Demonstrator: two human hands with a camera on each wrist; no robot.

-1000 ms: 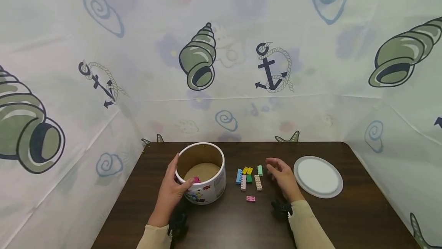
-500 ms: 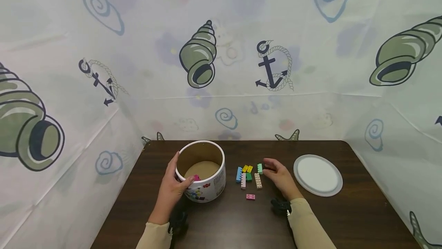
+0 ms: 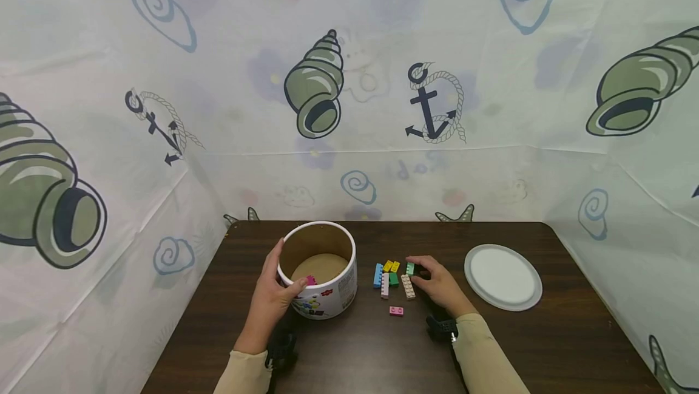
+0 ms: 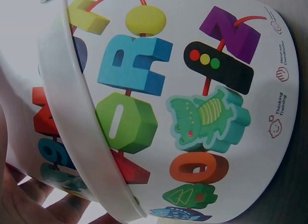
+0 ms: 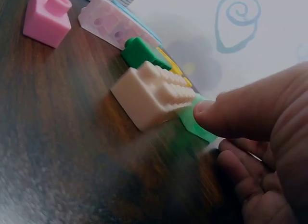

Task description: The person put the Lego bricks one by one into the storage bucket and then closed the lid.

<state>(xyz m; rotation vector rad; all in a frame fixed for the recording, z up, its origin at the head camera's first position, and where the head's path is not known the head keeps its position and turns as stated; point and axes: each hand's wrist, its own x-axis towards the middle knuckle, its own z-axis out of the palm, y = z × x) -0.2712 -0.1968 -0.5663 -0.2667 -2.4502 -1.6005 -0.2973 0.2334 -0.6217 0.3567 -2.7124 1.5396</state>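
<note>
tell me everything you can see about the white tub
The white tub is round and open-topped, with a brown, cardboard-like interior and colourful letters and pictures printed outside. It stands upright on the dark table, left of the loose blocks. The left hand grips its left side at the rim; a pink piece shows just inside.

The left hand holds the side of a big white tub. The right hand pinches a light green block, right beside a tan block. A small pink block sits by itself on the brown tabletop. A flat white disc lies to the right.
</note>
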